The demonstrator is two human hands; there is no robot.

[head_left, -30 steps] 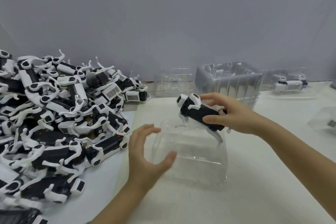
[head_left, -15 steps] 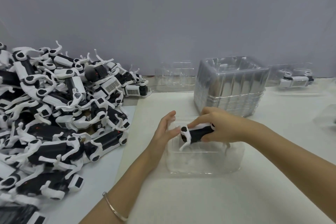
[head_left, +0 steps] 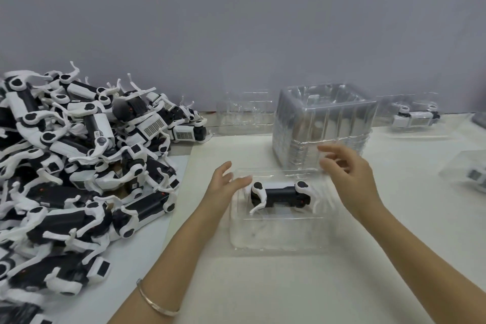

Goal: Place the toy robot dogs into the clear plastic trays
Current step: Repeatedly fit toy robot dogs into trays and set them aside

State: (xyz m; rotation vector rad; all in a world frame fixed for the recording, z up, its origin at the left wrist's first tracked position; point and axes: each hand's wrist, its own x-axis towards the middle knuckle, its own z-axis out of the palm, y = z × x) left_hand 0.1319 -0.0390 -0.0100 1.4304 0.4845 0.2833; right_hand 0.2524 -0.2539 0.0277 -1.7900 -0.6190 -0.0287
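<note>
A black-and-white toy robot dog [head_left: 281, 195] lies on its side in a clear plastic tray [head_left: 278, 241] in the middle of the table. My left hand [head_left: 223, 187] hovers at the tray's left edge, fingers straight, thumb close to the dog's front leg. My right hand [head_left: 349, 175] is lifted above the tray's right side, fingers spread and holding nothing. A big heap of robot dogs [head_left: 79, 173] covers the left of the table.
A tall stack of clear trays [head_left: 323, 123] stands just behind the working tray. A single clear tray [head_left: 244, 110] lies by the wall. At the back right a tray holds another dog [head_left: 415, 117], and one more filled tray [head_left: 470, 175] sits at the right edge.
My right hand set the dog down into the tray, let go of it and lifted away to the right. My left hand moved from the tray's near left corner to its left rim.
</note>
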